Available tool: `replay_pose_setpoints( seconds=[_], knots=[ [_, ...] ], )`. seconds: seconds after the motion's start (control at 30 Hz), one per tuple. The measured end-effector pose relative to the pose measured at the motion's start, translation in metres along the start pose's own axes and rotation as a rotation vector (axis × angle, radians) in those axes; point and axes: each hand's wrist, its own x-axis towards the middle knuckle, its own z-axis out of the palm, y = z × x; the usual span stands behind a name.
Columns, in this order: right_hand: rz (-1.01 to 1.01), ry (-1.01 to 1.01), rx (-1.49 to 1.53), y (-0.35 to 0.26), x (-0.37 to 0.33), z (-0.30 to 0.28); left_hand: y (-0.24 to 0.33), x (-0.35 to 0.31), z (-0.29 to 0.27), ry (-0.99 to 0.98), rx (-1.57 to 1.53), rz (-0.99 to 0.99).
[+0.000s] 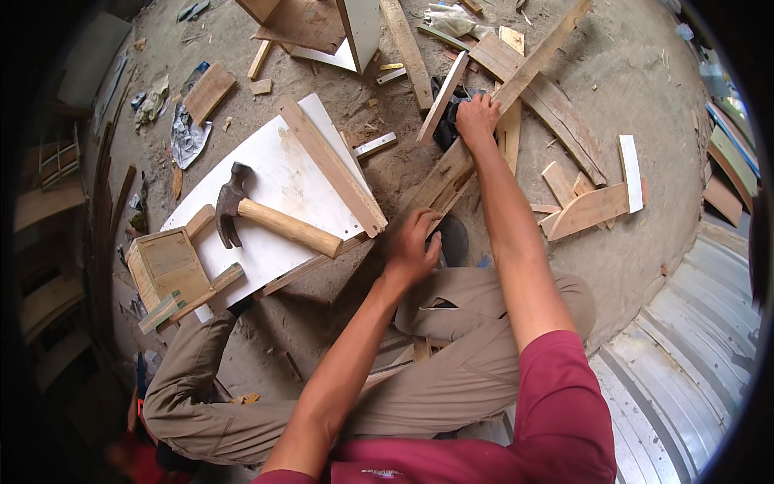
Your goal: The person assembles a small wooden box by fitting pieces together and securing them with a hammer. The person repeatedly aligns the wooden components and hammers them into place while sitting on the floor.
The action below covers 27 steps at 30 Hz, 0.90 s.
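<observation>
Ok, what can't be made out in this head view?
Head view: black object, partly hidden by the right hand and a narrow strip; kind unclear.
Head view: palm of the left hand, hidden by its back.
Head view: boxy piece, cut off by the top edge.
Head view: red patch, lower left, too blurred to identify.

A hammer (278, 225) lies on a white board (282, 171), near a boxy wooden piece (171, 262). A crumpled silver wrapper (189, 143) lies on the floor (278, 93). Ridged metal sheeting (673, 363) spreads at right.
</observation>
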Motion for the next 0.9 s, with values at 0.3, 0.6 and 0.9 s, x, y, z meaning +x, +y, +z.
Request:
replay_pose_setpoints(
  seconds=[0.3, 0.6, 0.9],
  knots=[
    [-0.019, -0.125, 0.072, -0.001, 0.003, -0.007, -0.006, 0.003, 0.001, 0.027, -0.006, -0.051],
    [0.066, -0.124, 0.281, 0.006, 0.005, -0.005, 0.004, -0.006, -0.017, -0.004, 0.118, 0.006],
    [0.043, 0.181, 0.300, -0.001, 0.003, -0.096, 0.054, -0.033, -0.050, -0.020, -0.047, -0.037]
  ],
)
